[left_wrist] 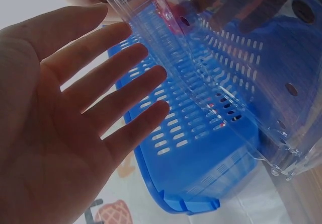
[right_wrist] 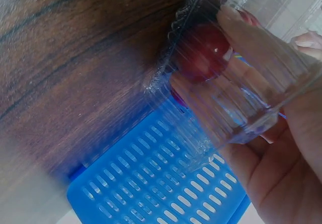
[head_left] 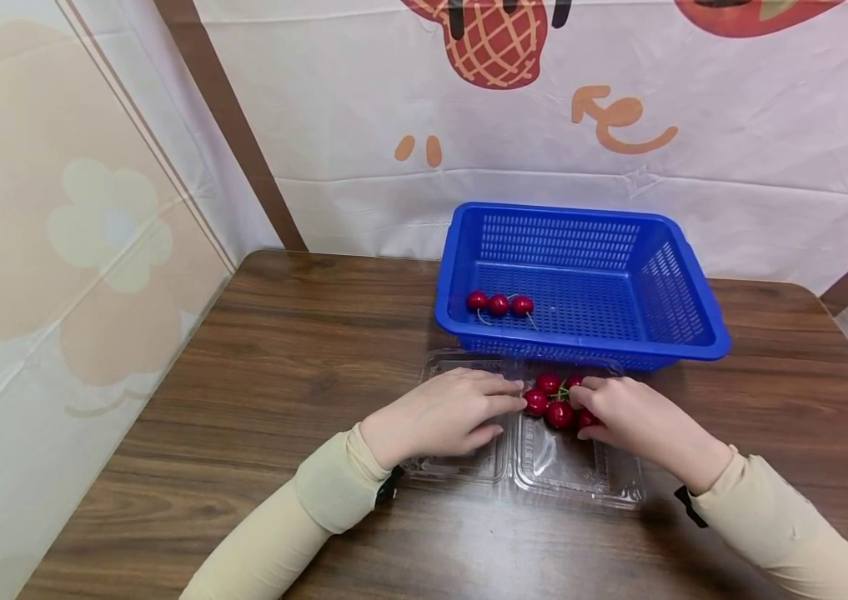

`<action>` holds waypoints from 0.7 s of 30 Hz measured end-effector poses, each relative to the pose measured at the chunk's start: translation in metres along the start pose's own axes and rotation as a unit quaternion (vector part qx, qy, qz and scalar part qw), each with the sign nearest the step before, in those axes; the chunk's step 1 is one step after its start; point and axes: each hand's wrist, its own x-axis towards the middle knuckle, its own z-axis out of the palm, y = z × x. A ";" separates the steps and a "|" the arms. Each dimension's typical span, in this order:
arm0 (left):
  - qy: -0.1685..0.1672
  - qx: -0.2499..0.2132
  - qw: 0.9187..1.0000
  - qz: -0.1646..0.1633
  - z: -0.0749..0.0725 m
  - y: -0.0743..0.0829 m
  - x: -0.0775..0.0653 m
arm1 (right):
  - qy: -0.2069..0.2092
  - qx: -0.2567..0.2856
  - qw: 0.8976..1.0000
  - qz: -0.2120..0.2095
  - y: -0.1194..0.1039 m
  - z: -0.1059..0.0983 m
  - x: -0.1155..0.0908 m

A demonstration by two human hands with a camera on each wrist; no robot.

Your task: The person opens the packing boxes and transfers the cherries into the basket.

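Observation:
A clear plastic clamshell box (head_left: 574,475) lies opened flat on the table, several red cherries (head_left: 559,414) with green stems grouped in its right half. My right hand (head_left: 637,417) reaches into that half and pinches a cherry (right_wrist: 204,53) between thumb and fingers, seen through the clear wall in the right wrist view. Over the left half, my left hand (head_left: 442,412) hovers with its fingers extended toward the cherries. The left wrist view shows its palm (left_wrist: 45,118) holding nothing, with spread fingers beside the clear plastic.
Behind the box stands a blue perforated basket (head_left: 581,346), with 3 cherries (head_left: 498,305) at its left side. The wooden table (head_left: 281,400) meets a printed cloth backdrop (head_left: 363,100) at the back and a cloth panel on the left.

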 end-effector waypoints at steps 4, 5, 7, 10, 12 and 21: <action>0.002 0.000 1.000 0.002 0.000 0.000 0.000 | 0.003 0.000 1.000 0.000 0.000 0.001 0.000; 0.002 0.000 1.000 0.002 0.001 0.000 0.000 | 0.004 -0.001 1.000 -0.001 0.000 0.001 0.001; 0.003 -0.001 1.000 0.002 0.000 0.000 0.000 | 0.005 0.000 1.000 -0.002 -0.001 0.001 0.001; 0.003 0.000 1.000 0.002 0.000 0.000 0.001 | 0.006 -0.001 1.000 -0.003 -0.001 0.002 0.002; 0.003 0.000 1.000 0.001 0.000 0.000 0.001 | 0.004 0.004 1.000 -0.002 -0.001 0.002 0.002; 0.001 0.000 1.000 -0.001 0.001 0.000 0.001 | 0.012 0.002 1.000 -0.017 -0.003 0.002 0.002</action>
